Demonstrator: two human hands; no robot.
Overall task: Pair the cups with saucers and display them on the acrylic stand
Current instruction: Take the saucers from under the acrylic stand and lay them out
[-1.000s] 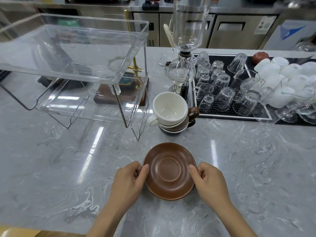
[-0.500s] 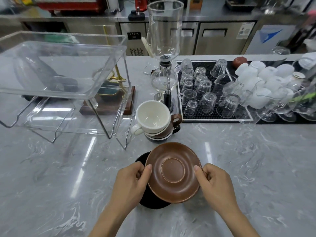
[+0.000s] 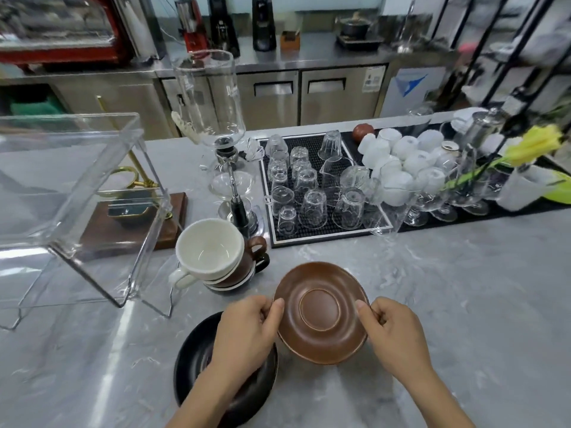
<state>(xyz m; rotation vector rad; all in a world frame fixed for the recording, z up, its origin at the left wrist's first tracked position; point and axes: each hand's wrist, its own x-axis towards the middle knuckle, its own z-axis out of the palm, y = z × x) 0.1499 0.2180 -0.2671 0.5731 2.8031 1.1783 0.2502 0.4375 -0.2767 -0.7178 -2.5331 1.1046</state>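
Saucers are only just getting sorted: the round black ceramic saucer (image 3: pixel 197 362) is sitting nearest, partly under the left hand (image 3: pixel 247 332). Both it and the right hand (image 3: pixel 394 333) are pinching the round brown glazed saucer's (image 3: pixel 321 312) rim. Stacked cups (image 3: pixel 213 257) are waiting beyond, clear acrylic stand (image 3: pixel 77 193) sitting empty, so nothing's paired yet.

Both hands grip brown saucer (image 3: pixel 321 313) above counter.

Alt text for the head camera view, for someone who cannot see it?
Both hands, left hand and right hand, hold a brown saucer by its edges above a grey counter. A black saucer lies beneath; stacked cups and a clear stand sit behind.
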